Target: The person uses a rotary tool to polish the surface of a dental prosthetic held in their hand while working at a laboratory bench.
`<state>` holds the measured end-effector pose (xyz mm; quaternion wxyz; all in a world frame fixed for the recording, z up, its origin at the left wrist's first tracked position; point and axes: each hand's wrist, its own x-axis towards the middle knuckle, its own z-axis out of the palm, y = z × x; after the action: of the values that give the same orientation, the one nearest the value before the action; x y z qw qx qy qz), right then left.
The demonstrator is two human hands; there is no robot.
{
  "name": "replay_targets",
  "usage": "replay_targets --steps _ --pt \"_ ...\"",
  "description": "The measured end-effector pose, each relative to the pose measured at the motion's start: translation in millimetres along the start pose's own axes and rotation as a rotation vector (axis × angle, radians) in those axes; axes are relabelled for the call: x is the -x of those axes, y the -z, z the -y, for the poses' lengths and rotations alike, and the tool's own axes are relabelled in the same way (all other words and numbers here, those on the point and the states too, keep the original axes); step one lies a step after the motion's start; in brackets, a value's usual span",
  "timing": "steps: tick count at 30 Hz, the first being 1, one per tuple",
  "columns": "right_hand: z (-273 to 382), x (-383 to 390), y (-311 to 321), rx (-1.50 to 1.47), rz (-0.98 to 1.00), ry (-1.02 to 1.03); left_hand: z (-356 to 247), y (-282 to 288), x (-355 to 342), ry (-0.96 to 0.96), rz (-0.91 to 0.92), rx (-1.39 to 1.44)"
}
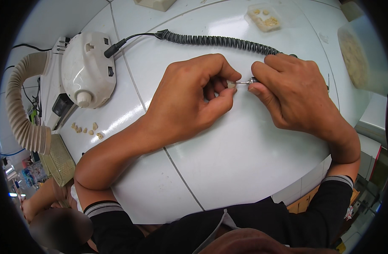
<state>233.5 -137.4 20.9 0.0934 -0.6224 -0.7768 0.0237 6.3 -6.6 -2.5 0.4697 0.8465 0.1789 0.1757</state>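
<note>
My left hand (194, 97) pinches a small pale, tooth-like piece (231, 84) between thumb and fingertips in the middle of the view. My right hand (293, 91) grips a metal rotary handpiece (252, 80), its body mostly hidden by my fingers; its thin bit points left and meets the pale piece. A coiled black cord (215, 40) runs behind my hands toward a white control unit (86, 67) with a dial at the upper left. Several small pale pieces (88, 129) lie on the white tiled tabletop (185, 173) left of my left forearm.
A small clear container (261, 19) of pale pieces sits at the back. A larger translucent tub (359, 55) stands at right. A ribbed hose (18, 97) and mesh box (56, 158) line the left. Another person's arm (44, 199) shows at lower left.
</note>
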Motion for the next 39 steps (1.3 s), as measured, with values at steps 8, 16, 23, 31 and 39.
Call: replay_targets --steps 8,16,23,31,39 --pt "3.4 -0.3 2.3 -0.019 0.056 -0.031 -0.6 -1.1 -0.8 0.028 0.001 0.000" --pt "2.8 -1.2 1.1 -0.020 0.065 -0.031 0.8 -1.5 -1.6 0.022 0.006 0.013" --pt "2.1 -3.4 3.2 -0.035 0.062 -0.015 0.3 0.0 -1.2 0.032 0.020 0.019" --pt "1.1 -4.0 3.7 -0.048 0.061 -0.007 2.7 0.3 -1.3 0.031 0.028 0.036" --pt "1.2 -5.2 3.3 -0.038 0.070 0.010 1.6 2.5 -1.6 0.079 0.057 0.042"
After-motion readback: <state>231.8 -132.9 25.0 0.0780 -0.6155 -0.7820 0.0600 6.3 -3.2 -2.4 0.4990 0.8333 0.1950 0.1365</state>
